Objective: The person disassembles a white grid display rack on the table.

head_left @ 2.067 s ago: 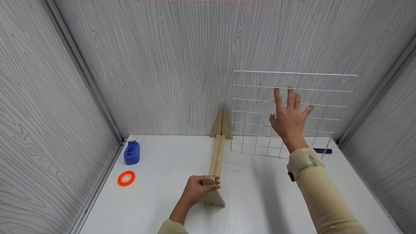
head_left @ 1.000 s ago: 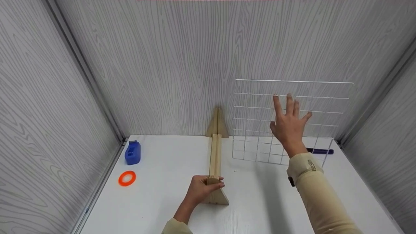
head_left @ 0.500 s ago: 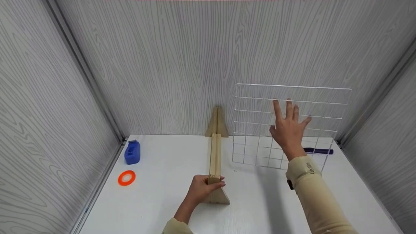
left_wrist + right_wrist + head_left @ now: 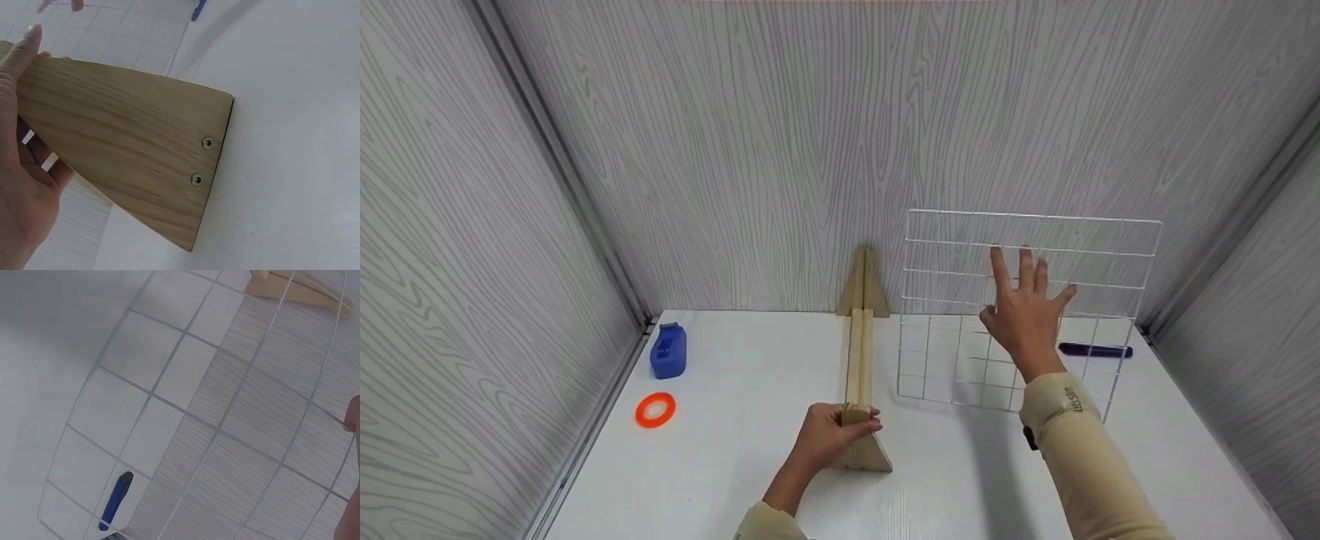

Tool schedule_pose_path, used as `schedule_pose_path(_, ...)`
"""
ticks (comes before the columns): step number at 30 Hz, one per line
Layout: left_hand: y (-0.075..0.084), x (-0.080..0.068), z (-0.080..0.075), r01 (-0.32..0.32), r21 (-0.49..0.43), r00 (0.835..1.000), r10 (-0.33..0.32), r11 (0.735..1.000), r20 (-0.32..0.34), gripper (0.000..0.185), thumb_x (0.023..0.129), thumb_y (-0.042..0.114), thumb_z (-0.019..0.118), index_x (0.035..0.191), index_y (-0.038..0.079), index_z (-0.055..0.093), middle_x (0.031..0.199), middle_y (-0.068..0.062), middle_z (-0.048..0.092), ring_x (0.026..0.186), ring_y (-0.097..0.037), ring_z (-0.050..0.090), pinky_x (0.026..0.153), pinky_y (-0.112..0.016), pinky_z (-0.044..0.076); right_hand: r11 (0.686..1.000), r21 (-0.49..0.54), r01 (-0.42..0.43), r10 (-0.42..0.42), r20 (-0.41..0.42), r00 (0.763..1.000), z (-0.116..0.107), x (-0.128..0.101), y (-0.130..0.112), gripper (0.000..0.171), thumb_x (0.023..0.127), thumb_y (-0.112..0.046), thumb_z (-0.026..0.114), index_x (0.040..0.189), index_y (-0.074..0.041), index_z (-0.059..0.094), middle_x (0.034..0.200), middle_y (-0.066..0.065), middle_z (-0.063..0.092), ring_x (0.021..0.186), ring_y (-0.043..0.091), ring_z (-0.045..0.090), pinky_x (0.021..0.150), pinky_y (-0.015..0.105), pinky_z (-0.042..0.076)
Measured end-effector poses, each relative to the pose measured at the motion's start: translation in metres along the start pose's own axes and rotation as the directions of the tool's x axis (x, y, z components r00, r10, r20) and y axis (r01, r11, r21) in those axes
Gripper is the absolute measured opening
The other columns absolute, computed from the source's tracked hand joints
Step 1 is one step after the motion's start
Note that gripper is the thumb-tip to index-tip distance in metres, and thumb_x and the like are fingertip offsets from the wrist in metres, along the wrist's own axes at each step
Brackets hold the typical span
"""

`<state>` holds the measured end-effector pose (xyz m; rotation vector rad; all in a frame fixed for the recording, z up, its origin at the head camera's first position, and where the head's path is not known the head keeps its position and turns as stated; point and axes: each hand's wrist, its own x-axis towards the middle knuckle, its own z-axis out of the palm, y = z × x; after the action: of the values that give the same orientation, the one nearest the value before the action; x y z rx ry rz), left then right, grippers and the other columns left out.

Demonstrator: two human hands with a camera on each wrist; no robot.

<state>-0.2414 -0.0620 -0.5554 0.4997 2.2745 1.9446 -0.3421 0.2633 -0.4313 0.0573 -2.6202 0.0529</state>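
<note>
Left hand gripped the near end of the wooden stand, whose long axis ran 6 to 12 o'clock toward the back wall. Right hand, fingers spread flat, pressed against the upright wire grid, which stood at 3 o'clock of the stand, near it but apart. White surface; blue pen behind the grid; orange ring and blue box at 9 o'clock.

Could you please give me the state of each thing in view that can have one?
Wire grid panel: upright, tilted, bottom edge near the table.
Wooden stand: flat on the table, near end gripped.
Left hand: grips the stand's triangular end.
Right hand: fingers spread, flat against the panel.
Orange tape roll: lying flat.
Blue pen: lying behind the panel.
</note>
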Motion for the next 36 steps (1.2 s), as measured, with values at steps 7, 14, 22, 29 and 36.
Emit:
schedule_pose_path(7,0.002,0.001,-0.002,0.009,0.02,1.0,-0.009,1.0,0.009,0.02,0.086,0.031,0.082,0.1,0.016,0.082,0.096,-0.002,0.08,0.087,-0.008,0.074,0.074,-0.021,0.058,0.999,0.03,0.011,-0.012,0.014,1.0,0.011,-0.008,0.005,0.099,0.087,-0.031,0.076,0.164,-0.03,0.013,0.166,0.025,0.019,0.15,0.051,0.023,0.1,0.091,0.015)
schedule_pose_path(14,-0.002,0.0,0.002,0.027,-0.059,0.999,-0.025,0.998,0.041,0.024,0.088,0.025,0.081,0.106,0.009,0.08,0.105,-0.008,0.079,0.095,-0.012,0.076,0.08,-0.021,0.059,0.999,0.036,0.001,-0.004,0.093,0.996,0.021,-0.022,0.015,0.089,0.088,-0.032,0.075,0.161,-0.033,0.024,0.167,0.024,0.016,0.15,0.051,0.022,0.1,0.091,0.015)
schedule_pose_path(22,-0.003,0.0,0.002,0.034,-0.108,0.999,-0.03,0.994,0.045,0.025,0.09,0.019,0.079,0.113,0.01,0.078,0.118,-0.014,0.075,0.106,-0.016,0.074,0.09,-0.025,0.058,0.997,0.073,-0.001,-0.009,0.131,0.991,0.029,-0.029,0.017,0.068,0.09,-0.03,0.069,0.151,-0.027,0.041,0.155,0.024,0.038,0.141,0.052,0.036,0.101,0.09,0.016)
schedule_pose_path(29,-0.001,0.001,0.002,0.032,-0.095,0.998,-0.027,0.995,0.055,0.024,0.089,0.018,0.079,0.112,0.011,0.079,0.117,-0.011,0.076,0.107,-0.016,0.074,0.091,-0.025,0.058,0.998,0.064,0.017,-0.025,0.13,0.991,0.031,-0.029,0.017,0.062,0.09,-0.029,0.068,0.147,-0.025,0.046,0.144,0.022,0.05,0.135,0.05,0.044,0.102,0.088,0.019)
schedule_pose_path(36,0.0,0.002,0.001,0.027,-0.1,0.999,-0.022,0.995,0.048,0.025,0.089,0.017,0.08,0.113,0.009,0.078,0.117,-0.009,0.076,0.107,-0.017,0.074,0.091,-0.025,0.058,0.997,0.071,0.036,-0.045,0.125,0.991,0.032,-0.03,0.017,0.064,0.09,-0.027,0.07,0.149,-0.026,0.047,0.146,0.021,0.051,0.136,0.048,0.044,0.101,0.088,0.022)
